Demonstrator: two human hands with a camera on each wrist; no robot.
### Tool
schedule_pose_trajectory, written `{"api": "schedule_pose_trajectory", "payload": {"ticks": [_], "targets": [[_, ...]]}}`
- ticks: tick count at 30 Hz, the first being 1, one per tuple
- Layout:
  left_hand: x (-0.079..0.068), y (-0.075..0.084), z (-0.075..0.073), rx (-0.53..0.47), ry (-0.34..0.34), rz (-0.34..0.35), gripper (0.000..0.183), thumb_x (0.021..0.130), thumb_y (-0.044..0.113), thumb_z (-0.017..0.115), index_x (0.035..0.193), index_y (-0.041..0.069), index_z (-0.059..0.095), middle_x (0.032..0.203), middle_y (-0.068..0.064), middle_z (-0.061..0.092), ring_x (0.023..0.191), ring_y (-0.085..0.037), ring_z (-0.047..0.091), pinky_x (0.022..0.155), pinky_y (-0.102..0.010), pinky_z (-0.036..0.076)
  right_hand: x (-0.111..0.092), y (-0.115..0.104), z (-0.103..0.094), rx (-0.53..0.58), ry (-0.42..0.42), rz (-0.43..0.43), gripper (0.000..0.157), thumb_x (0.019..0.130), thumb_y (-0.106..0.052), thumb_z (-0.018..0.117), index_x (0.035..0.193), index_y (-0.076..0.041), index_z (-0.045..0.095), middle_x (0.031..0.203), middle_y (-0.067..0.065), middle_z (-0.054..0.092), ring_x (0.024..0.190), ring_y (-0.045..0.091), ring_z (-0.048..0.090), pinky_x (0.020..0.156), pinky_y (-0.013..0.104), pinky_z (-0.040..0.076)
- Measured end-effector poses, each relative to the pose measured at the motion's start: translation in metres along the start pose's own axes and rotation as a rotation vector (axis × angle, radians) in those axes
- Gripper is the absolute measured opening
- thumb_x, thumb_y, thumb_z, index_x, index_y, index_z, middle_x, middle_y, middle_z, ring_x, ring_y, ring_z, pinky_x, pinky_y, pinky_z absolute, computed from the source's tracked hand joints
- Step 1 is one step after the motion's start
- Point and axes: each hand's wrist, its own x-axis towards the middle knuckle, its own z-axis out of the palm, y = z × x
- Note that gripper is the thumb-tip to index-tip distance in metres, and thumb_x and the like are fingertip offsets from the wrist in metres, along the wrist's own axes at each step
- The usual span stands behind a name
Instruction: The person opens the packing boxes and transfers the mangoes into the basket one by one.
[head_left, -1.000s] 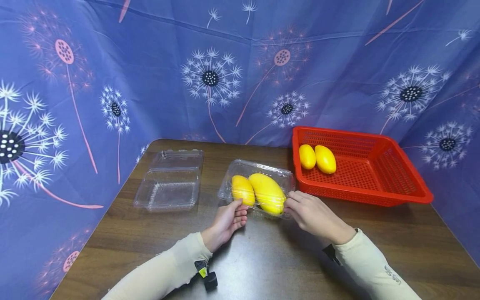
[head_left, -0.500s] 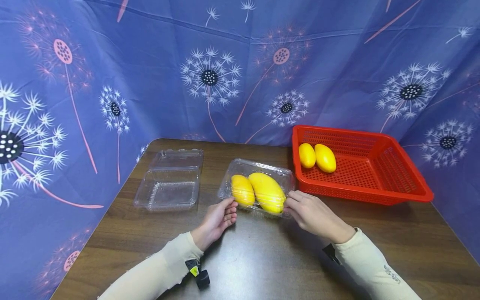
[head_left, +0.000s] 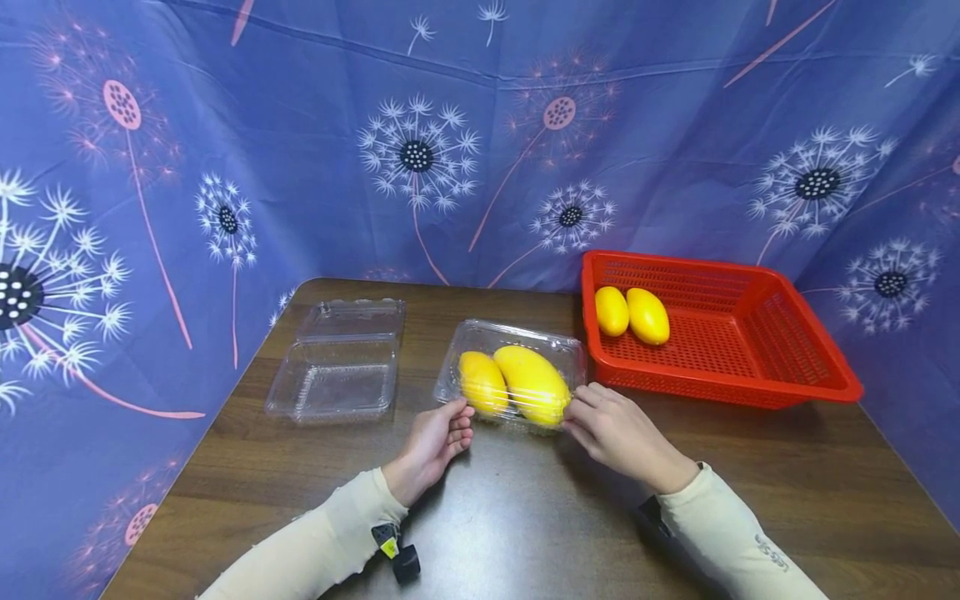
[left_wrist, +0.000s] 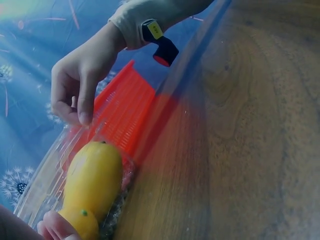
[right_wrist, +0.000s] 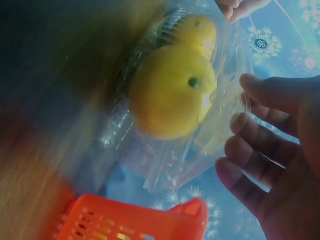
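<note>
Two yellow mangoes, a smaller one (head_left: 483, 382) and a larger one (head_left: 534, 385), lie side by side inside a clear plastic clamshell container (head_left: 487, 333) with its lid down over them. My left hand (head_left: 429, 447) pinches the front edge near the left corner, thumb on top and the other fingers curled. At the front right corner, my right hand (head_left: 617, 431) pinches the rim between thumb and index finger. The right wrist view shows its thumb (right_wrist: 257, 87) at the lid's edge, with the larger mango (right_wrist: 167, 92) behind the plastic.
Left on the wooden table (head_left: 480, 533) stands another clear clamshell container (head_left: 341, 367), lid folded back. A red plastic basket (head_left: 720, 383) stands at the right beside the filled container, holding two more mangoes (head_left: 648, 317). A blue dandelion-print cloth (head_left: 315, 125) hangs behind the table.
My left hand has slid left along the container's front edge, from beneath the smaller mango to near the corner. The right hand stays at its corner, and the mangoes lie as before.
</note>
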Motion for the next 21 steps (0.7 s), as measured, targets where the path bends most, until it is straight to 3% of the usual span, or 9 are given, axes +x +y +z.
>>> {"api": "schedule_pose_trajectory", "payload": {"ticks": [10, 21], "targets": [[-0.002, 0.001, 0.001, 0.012, 0.020, 0.000, 0.021, 0.096, 0.018, 0.054, 0.094, -0.001, 0.064, 0.062, 0.008, 0.055, 0.053, -0.004, 0.051, 0.054, -0.015, 0.046, 0.010, -0.011, 0.012, -0.083, 0.041, -0.008, 0.026, 0.069, -0.011, 0.086, 0.085, -0.012, 0.065, 0.077, -0.001, 0.058, 0.072, 0.016, 0.050, 0.063, 0.027, 0.049], [-0.006, -0.002, -0.001, 0.034, 0.009, -0.008, 0.022, 0.096, 0.020, 0.055, 0.096, 0.000, 0.065, 0.063, 0.009, 0.054, 0.054, -0.004, 0.050, 0.053, -0.016, 0.046, 0.020, -0.020, 0.027, -0.122, 0.117, -0.078, 0.028, 0.067, -0.011, 0.087, 0.084, -0.008, 0.064, 0.076, 0.002, 0.053, 0.069, 0.019, 0.048, 0.060, 0.028, 0.044]]}}
